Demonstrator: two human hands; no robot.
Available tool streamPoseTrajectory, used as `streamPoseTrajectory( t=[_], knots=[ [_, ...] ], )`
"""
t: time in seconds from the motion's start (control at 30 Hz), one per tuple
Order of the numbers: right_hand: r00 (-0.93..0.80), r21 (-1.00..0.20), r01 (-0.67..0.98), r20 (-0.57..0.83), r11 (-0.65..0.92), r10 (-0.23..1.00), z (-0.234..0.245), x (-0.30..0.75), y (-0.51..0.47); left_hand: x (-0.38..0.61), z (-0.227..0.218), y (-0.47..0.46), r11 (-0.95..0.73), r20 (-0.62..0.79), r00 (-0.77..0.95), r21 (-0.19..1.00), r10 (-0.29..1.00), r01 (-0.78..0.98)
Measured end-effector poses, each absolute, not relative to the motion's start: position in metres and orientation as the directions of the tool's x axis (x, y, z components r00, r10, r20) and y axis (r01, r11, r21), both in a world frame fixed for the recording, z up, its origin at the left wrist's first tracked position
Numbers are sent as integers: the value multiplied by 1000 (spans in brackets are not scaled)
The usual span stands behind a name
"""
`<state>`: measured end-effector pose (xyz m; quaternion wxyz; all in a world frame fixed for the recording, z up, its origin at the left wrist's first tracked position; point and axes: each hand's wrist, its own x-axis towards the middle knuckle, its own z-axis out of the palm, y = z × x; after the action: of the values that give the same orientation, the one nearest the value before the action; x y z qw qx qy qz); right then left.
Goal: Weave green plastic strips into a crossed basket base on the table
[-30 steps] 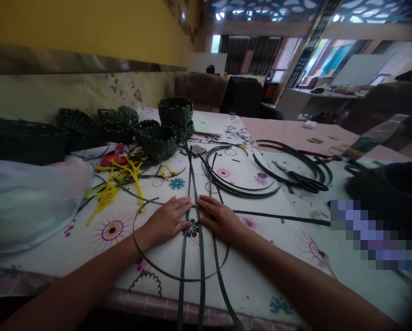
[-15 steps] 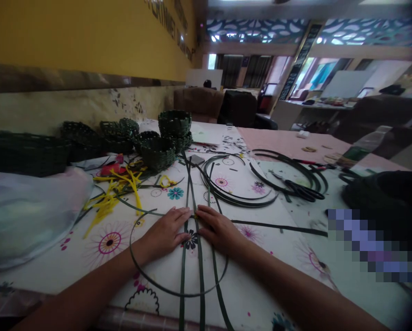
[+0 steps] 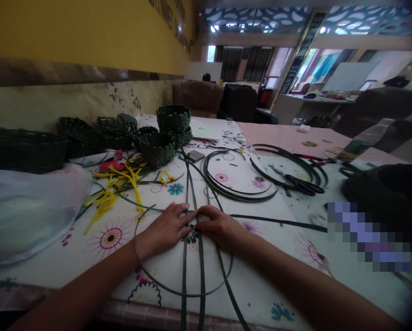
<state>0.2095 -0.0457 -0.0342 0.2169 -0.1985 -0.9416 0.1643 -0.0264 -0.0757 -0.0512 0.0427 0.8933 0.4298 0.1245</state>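
Note:
Several dark green strips (image 3: 202, 266) run lengthwise over the flowered tablecloth and fan apart toward me. A crosswise green strip (image 3: 278, 222) reaches out to the right from under my fingers. My left hand (image 3: 168, 225) lies flat with fingers spread, pressing on the strips where they cross. Close beside it, my right hand (image 3: 216, 225) has its fingers bent in a pinch on a strip at the crossing; the fingers hide the exact grip. A thin green strip (image 3: 178, 293) curves in a loop below both hands.
Woven green baskets (image 3: 157, 149) stand at the back left, near yellow strips (image 3: 132, 179) and a white plastic bag (image 3: 30, 216). Coiled green strips (image 3: 240, 195) and scissors (image 3: 300, 184) lie to the right. A bottle (image 3: 368, 138) and a dark bag (image 3: 385, 193) are farther right.
My right fingers have bent from lying flat into a pinch. My left fingers have spread, the index reaching toward the right hand. The right lengthwise strip's near end has shifted right.

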Motion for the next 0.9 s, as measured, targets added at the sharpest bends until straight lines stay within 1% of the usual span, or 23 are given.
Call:
streamPoseTrajectory(
  t=[0.07,0.2,0.3,0.37,0.6,0.73,0.83,0.9],
  knots=[
    [-860,-310,302,319,901,398,-32,210,-45,-26,-51,-76,-626,187,599,182,779,758],
    [-930,-85,254,253,964,267,-27,212,-43,-26,-52,-76,-620,174,596,169,784,766],
    [-959,2,188,219,982,183,-23,212,-47,-25,-51,-76,-615,163,593,167,788,771],
    [-963,17,167,218,986,159,-21,211,-52,-24,-49,-77,-611,154,591,167,792,774],
    [-959,37,231,177,972,221,-17,205,-66,-22,-48,-77,-610,163,588,178,792,772],
    [-967,48,219,143,974,211,-14,207,-71,-22,-46,-77,-603,156,583,172,797,779],
    [-969,18,182,174,983,177,-15,208,-74,-22,-47,-78,-607,174,582,170,794,777],
    [-964,25,179,204,984,170,-16,207,-75,-23,-48,-78,-611,189,583,168,790,774]
  ],
)
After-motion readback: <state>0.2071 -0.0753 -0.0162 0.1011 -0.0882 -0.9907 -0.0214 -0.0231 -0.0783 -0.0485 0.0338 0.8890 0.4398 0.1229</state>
